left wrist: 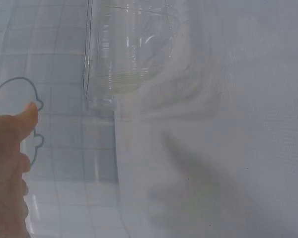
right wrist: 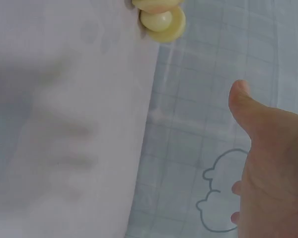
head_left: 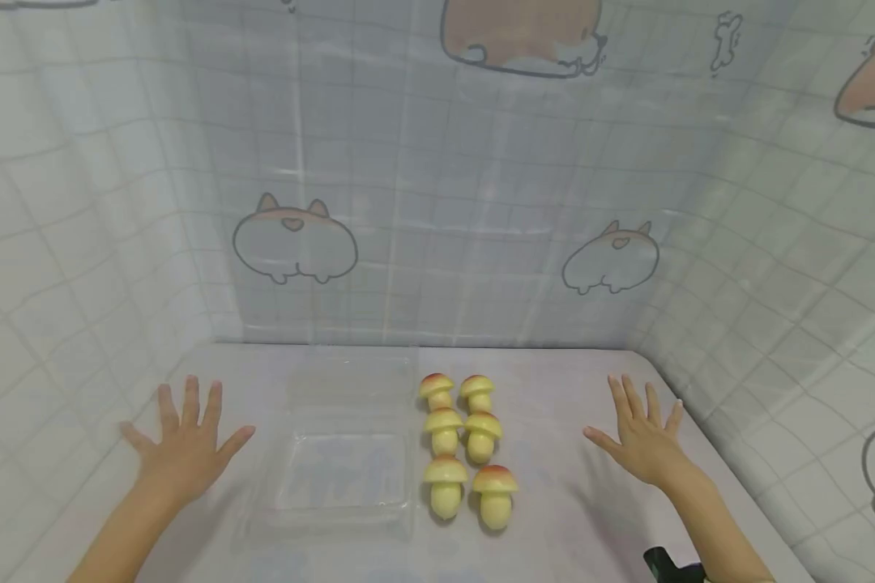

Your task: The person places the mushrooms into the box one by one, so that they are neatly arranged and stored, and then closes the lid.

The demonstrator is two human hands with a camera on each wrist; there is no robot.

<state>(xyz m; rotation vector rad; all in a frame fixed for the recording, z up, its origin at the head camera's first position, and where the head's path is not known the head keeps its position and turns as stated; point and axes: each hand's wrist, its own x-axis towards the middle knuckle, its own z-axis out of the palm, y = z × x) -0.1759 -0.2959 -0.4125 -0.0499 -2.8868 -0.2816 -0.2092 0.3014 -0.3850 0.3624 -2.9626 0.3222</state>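
Note:
Several yellow toy mushrooms with reddish cap tops [head_left: 446, 486] lie in two columns at the middle of the table. Just left of them sits a clear plastic box [head_left: 346, 474], its transparent lid [head_left: 350, 380] raised at the back. My left hand [head_left: 182, 453] is held above the table left of the box, fingers spread, touching nothing. On the other side my right hand [head_left: 645, 437] hovers with spread fingers, apart from the mushrooms. The right wrist view catches part of a mushroom [right wrist: 166, 25] at its top; the left wrist view has part of the clear box [left wrist: 131, 44].
A pale table [head_left: 547, 421] carries everything. Curtain-like sheets with a grid and cartoon dogs [head_left: 445, 178] stand behind it and along both sides. A black object [head_left: 671, 567] shows at the right forearm.

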